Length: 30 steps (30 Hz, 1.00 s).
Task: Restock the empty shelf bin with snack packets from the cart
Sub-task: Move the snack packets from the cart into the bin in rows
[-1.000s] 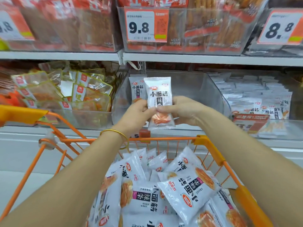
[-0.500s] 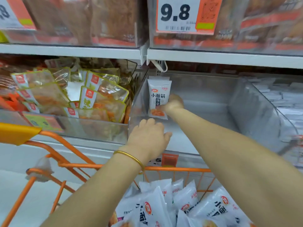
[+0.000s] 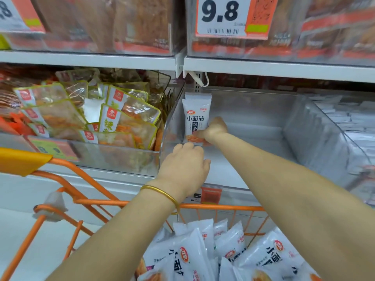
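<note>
A clear shelf bin (image 3: 259, 118) sits in the middle of the lower shelf. My right hand (image 3: 215, 129) reaches deep into it and pinches the lower end of a white snack packet (image 3: 195, 116) held upright at the bin's back left corner. The top of another white packet (image 3: 198, 96) shows just behind it. My left hand (image 3: 184, 169), a gold bangle on its wrist, hovers at the bin's front left corner with loosely curled fingers and holds nothing. Several more white packets (image 3: 205, 248) lie in the orange cart (image 3: 223, 207) below.
The bin to the left holds yellow-edged snack packs (image 3: 121, 116). Stacked white packets (image 3: 349, 126) fill the bin on the right. A shelf (image 3: 274, 67) with a 9.8 price tag (image 3: 233, 17) hangs low overhead. The cart's yellow handle (image 3: 20, 161) is at the left.
My right hand carried the packet from in front of the bin to its back left corner. My left hand let go of it and stayed at the bin's front. The view moved closer.
</note>
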{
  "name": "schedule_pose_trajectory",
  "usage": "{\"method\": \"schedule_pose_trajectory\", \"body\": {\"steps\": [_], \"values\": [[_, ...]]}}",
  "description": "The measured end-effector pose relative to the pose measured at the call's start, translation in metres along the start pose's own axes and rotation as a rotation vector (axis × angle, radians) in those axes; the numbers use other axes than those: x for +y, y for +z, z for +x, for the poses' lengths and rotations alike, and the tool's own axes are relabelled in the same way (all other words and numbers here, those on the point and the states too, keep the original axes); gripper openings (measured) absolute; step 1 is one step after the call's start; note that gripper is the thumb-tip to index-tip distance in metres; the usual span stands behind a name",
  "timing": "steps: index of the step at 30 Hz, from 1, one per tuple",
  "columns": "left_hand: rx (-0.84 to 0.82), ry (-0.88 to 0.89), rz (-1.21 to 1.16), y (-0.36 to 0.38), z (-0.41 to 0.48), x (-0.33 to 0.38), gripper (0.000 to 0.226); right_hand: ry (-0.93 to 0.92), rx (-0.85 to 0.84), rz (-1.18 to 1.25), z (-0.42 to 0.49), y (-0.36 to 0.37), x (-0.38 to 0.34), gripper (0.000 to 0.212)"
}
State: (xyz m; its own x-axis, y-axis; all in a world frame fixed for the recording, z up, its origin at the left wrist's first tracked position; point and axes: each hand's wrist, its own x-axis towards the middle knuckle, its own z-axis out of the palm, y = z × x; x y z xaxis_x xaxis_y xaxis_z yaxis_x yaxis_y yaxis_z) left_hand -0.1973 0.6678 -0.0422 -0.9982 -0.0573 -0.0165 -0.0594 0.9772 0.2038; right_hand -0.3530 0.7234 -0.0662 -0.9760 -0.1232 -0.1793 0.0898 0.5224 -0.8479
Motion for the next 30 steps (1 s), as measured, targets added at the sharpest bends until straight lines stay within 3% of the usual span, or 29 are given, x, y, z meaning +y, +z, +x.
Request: {"method": "schedule_pose_trajectory", "body": {"steps": [4, 11, 13, 15, 18, 20, 24, 30], "values": [[0.062, 0.0, -0.041, -0.004, -0.005, 0.003, 0.035, -0.028, -0.037, -0.003, -0.019, -0.018, -0.004, 0.043], [0.162, 0.058, -0.104, -0.015, -0.023, 0.021, 0.031, -0.273, -0.085, 0.098, -0.129, -0.107, 0.001, 0.026], [0.209, 0.107, -0.133, -0.014, -0.033, 0.03, 0.033, -0.296, -0.259, -0.061, -0.167, -0.13, 0.014, 0.02], [0.244, 0.158, -0.149, -0.01, -0.042, 0.04, 0.027, -0.311, -0.441, -0.399, -0.197, -0.143, 0.027, 0.009], [0.268, 0.214, -0.146, -0.005, -0.054, 0.052, 0.024, -0.434, -0.566, -0.959, -0.213, -0.141, 0.051, 0.028], [0.282, 0.239, -0.136, -0.002, -0.059, 0.057, 0.022, -0.532, -0.515, -1.168, -0.215, -0.132, 0.067, 0.036], [0.282, 0.294, -0.124, 0.003, -0.064, 0.059, 0.017, -0.73, -0.269, -1.512, -0.222, -0.116, 0.085, 0.028], [0.248, 0.335, -0.131, 0.004, -0.071, 0.057, 0.015, -0.816, -0.202, -1.545, -0.229, -0.124, 0.077, 0.021]]}}
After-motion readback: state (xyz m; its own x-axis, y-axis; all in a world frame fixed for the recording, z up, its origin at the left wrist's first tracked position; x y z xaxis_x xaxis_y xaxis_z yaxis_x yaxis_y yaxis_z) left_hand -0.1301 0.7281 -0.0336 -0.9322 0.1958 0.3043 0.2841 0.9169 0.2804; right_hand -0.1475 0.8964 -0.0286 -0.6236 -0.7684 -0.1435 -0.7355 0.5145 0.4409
